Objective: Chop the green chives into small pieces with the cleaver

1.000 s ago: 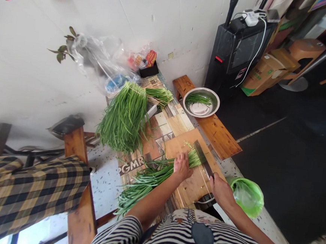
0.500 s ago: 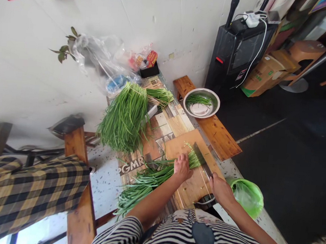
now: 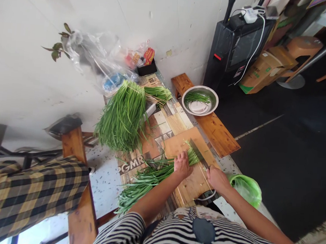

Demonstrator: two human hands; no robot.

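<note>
Shirt (image 3: 156,238), black and white stripes, at near edge, bare forearms reaching over the table (image 3: 164,127). Right hand (image 3: 216,178): fingers wrapped tight around the handle of a knife (image 3: 199,153), blade running far and left, alongside the pale ends of the stalks; can't tell if its edge touches the board. Left hand (image 3: 183,165): fingers curled down over long green stalks (image 3: 159,174), pinning them to the cutting board (image 3: 177,142). Stalks trail off the board toward near left, leafy ends spread on the table. Pale bits (image 3: 187,142) by the knife's far end. Green bin (image 3: 255,195) at near right, just right of the right forearm. Plaid cloth (image 3: 33,190) at near left, draped over a wooden seat (image 3: 75,143). Farther on, big bundle of greens (image 3: 120,118) at table's left, leaves past the left edge; smaller bundle (image 3: 162,94) just right of it. Metal bowl (image 3: 199,114) on a wooden bench (image 3: 225,138) at right, greens inside. Far end: clear plastic bag (image 3: 92,52), black box (image 3: 147,69). Far right: black appliance (image 3: 223,53), brown carton (image 3: 258,71) beside it.
</note>
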